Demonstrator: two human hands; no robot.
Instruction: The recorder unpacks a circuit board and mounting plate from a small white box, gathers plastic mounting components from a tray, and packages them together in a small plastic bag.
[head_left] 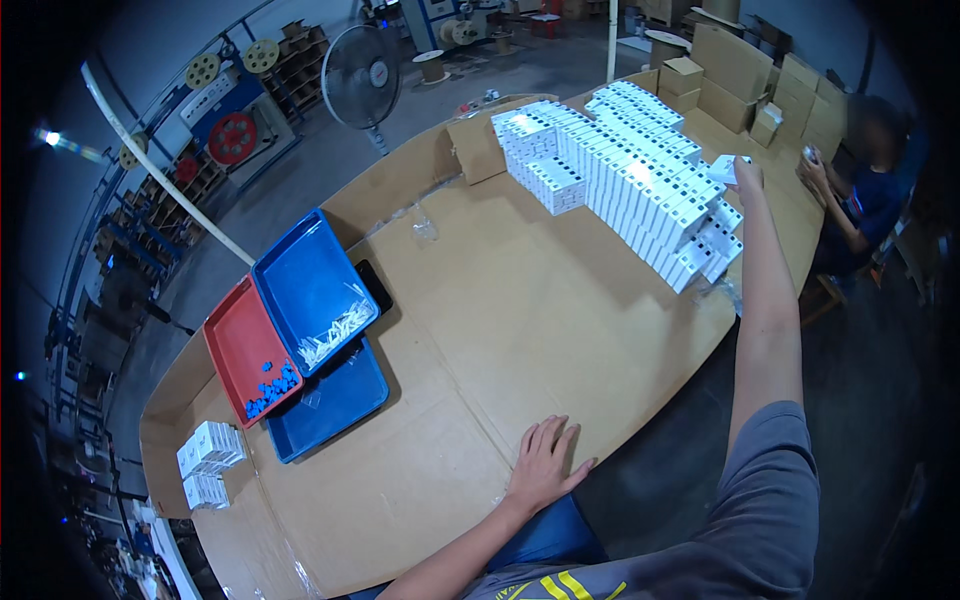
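Gripping a white box (722,168), the right hand (747,178) is at the end of an outstretched arm, beside the far right side of a big stack of white boxes (640,185). Its fingers are closed around one end of the box; the exact placing of each fingertip is too small to make out. Whether the box touches the stack, I cannot tell.

The left hand (543,468) lies palm down on the near edge of the cardboard-covered table (470,330), its fingers loosely spread and holding nothing.

The big stack stands in rows on the far part of the table, its height uneven, with a lower block at its left side. Over on the left side of the table, a blue tray (300,265) with white strips (340,330) gathered at its near end sits partly over a second blue tray (345,400). Just beside them is a red tray (232,335), with small blue pieces (272,390) in its near end. A small pile of white boxes (210,455) stands near the table's left end.

Brown cardboard boxes (735,70) stand at the far right, near a co-worker (870,215) seated at the table's right side. A fan (362,78) stands beyond the table.
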